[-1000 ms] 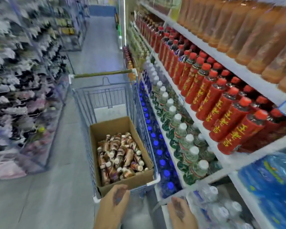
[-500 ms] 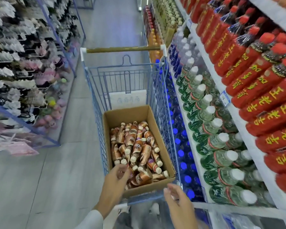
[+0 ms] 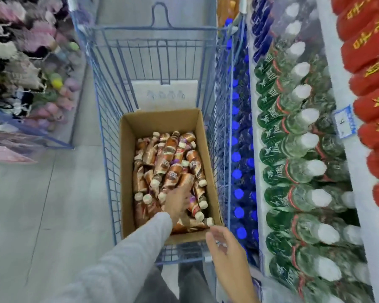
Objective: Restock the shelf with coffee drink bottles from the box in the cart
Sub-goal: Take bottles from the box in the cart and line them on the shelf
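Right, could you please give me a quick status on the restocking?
Left hand in the box, on the coffee bottles, grip unclear. Right hand open at the box's near corner. Nothing blocking the reach.

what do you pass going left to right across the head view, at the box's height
rack of hanging goods → floor → box → blue-cap bottles → green bottles → red bottles

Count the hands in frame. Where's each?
2. Left hand is down in the cardboard box, on the coffee bottles. Right hand hovers at the box's near right corner, holding nothing. None look hidden.
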